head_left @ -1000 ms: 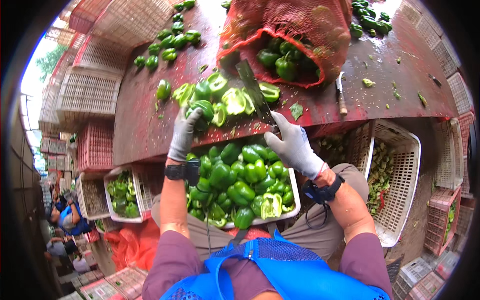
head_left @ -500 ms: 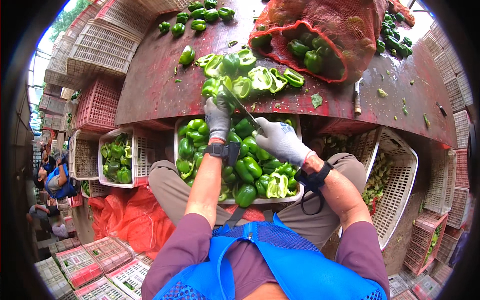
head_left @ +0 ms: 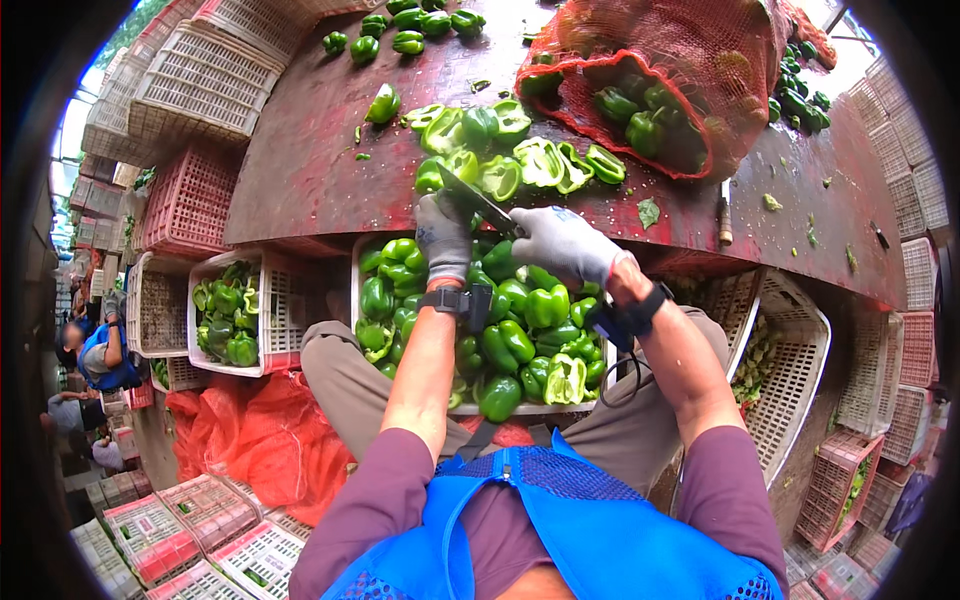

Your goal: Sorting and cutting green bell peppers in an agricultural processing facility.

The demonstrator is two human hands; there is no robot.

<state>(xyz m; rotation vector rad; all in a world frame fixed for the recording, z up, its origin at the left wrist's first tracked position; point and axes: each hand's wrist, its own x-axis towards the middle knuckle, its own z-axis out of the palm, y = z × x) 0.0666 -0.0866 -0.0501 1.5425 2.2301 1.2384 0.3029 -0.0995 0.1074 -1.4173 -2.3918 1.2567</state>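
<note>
My right hand (head_left: pixel 568 243), in a grey-white glove, is closed around a knife handle. The dark blade (head_left: pixel 478 203) slants up and left, its tip near the cut peppers. My gloved left hand (head_left: pixel 441 236) is closed beside the blade, gripping a green bell pepper that the blade and fingers mostly hide. Just beyond, halved green bell peppers (head_left: pixel 499 177) lie on the reddish table (head_left: pixel 310 170), several with pale insides up. Below both hands, a white crate (head_left: pixel 545 408) between my legs is full of green bell peppers (head_left: pixel 507 345).
A red mesh sack (head_left: pixel 690 70) of peppers lies open on the far right of the table. Another knife (head_left: pixel 725 215) rests at the table edge. Whole peppers (head_left: pixel 408 42) sit at the back. Crates (head_left: pixel 280 310) stand on both sides; red netting (head_left: pixel 255 440) lies left.
The knife blade has turned to show more of its flat side, and my right hand has tilted with it. The view has shifted slightly.
</note>
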